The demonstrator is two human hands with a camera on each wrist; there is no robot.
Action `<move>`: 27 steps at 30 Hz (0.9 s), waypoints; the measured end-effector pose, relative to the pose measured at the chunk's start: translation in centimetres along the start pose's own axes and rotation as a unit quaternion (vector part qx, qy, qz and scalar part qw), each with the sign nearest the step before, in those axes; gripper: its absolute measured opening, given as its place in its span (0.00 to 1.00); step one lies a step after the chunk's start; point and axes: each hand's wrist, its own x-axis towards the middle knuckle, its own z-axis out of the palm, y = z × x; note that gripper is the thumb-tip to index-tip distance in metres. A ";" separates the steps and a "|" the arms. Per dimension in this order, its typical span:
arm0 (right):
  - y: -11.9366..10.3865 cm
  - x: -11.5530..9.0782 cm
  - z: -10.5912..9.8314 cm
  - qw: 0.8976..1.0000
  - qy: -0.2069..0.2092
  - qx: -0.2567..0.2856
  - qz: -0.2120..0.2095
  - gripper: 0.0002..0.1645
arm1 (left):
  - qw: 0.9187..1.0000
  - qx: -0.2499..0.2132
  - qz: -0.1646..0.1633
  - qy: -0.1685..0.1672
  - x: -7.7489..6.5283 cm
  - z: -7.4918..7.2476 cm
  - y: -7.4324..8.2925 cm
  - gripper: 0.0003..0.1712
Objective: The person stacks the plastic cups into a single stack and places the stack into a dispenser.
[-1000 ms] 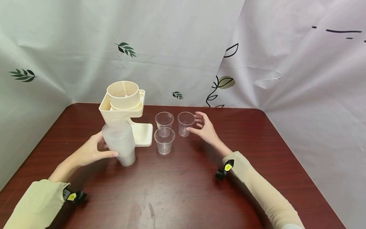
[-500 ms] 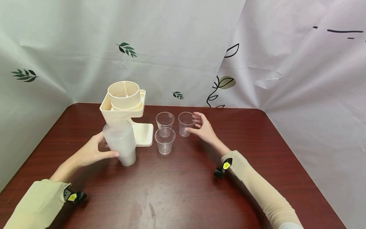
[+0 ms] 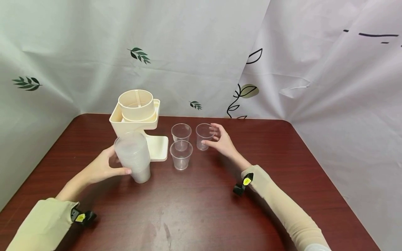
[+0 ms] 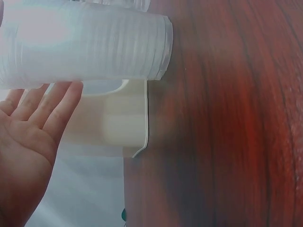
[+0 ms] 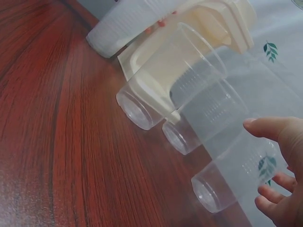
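Note:
In the head view my left hand (image 3: 102, 167) holds a tall stack of clear plastic cups (image 3: 133, 155), thumb on the near side and the other fingers partly hidden behind. Fingers touch the stack's side in the left wrist view; whether its base meets the table is unclear. My right hand (image 3: 223, 143) is spread around the right-hand plastic cup (image 3: 202, 136). Its thumb (image 5: 265, 126) and fingers look slightly apart from the cup wall in the right wrist view. Two more clear cups stand upright to the left, a rear cup (image 3: 181, 130) and a front cup (image 3: 181, 158).
Behind the stack stands a cream plastic dispenser (image 3: 135, 123) with a round top and a flat base plate (image 3: 158, 148). The dark red wooden table (image 3: 201, 216) ends at a white patterned curtain (image 3: 176, 69) at the back and sides.
The right hand has moved slightly left, its thumb and fingers coming further around the right-hand cup. The left hand and the stack have shifted a little right. The single cups stay put.

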 end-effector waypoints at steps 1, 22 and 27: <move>0.0 0.0 0.0 1.000 0.000 -0.002 0.000 0.46 | 1.000 0.001 0.000 0.001 0.0 0.0 0.0 0.44; -0.9 -0.2 0.3 1.000 -0.007 0.018 0.001 0.45 | 0.997 0.024 0.035 0.064 0.8 0.8 0.0 0.52; -0.9 -0.1 0.2 0.999 -0.011 0.031 0.007 0.45 | 0.996 0.023 0.041 0.069 0.8 0.9 0.1 0.51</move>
